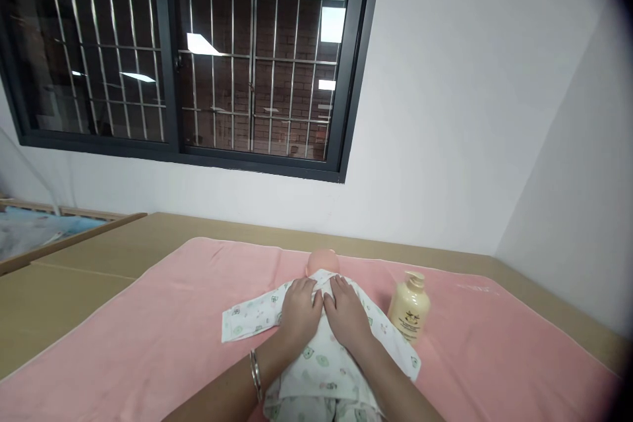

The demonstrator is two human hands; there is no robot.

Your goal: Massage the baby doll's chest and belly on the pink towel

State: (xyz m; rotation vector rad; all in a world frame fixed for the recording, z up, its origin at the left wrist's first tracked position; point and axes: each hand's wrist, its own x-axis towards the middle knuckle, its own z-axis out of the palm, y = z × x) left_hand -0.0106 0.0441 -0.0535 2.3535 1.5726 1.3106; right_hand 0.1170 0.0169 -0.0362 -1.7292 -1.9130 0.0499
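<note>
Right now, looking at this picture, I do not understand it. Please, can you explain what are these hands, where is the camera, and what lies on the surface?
There is no machine here. A person wears one camera on the head, looking forward and down at their own bare hands. A pink towel covers a tan surface. On it lies a baby doll in a white printed garment. The left hand and right hand rest flat on the doll's chest, side by side, gripping nothing. A cream pump bottle stands to the right.

Barred dark window (188, 59) (night), white walls (469, 112).
</note>
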